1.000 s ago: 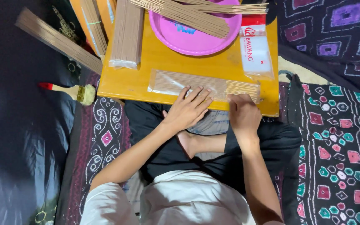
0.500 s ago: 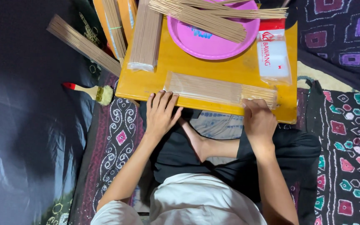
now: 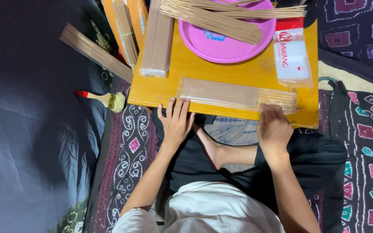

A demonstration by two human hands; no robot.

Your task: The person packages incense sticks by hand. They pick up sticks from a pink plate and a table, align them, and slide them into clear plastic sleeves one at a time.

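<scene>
Here, from largest down:

Cloth: dark plain sheet (image 3: pixel 26 142) over the left side; patterned batik cloth (image 3: pixel 368 142) to the right and under the crossed legs.

Board: low yellow wooden table top (image 3: pixel 247 71), near edge just above the knees; bare yellow strip open between the pink plate and the packet, little free room elsewhere.

Plate: round pink plastic plate (image 3: pixel 225 45) at the far middle, loose thin brown sticks (image 3: pixel 221 19) lying across it.

Bundles: one flat wrapped bundle of brown sticks (image 3: pixel 157 39) upright along the board's left part; another long bundle (image 3: pixel 93 51) off the board, slanting over the dark sheet.

Packet: clear plastic sleeve filled with thin brown sticks (image 3: pixel 236 94), lying flat along the near edge, long axis left to right, tilted slightly down at the right, stick ends poking out at the right end.

Bag pack: white and red plastic packet (image 3: pixel 291 54) at the board's right.

Left hand (image 3: pixel 176 121): fingers spread and flat, fingertips on the board's near edge just beside the sleeve's left end, holding nothing.

Right hand (image 3: pixel 273 127): fingers curled together, pressing on the sleeve's right end.

Brush: small red-handled paintbrush (image 3: pixel 102 99) left of the board, on the cloth.
</scene>
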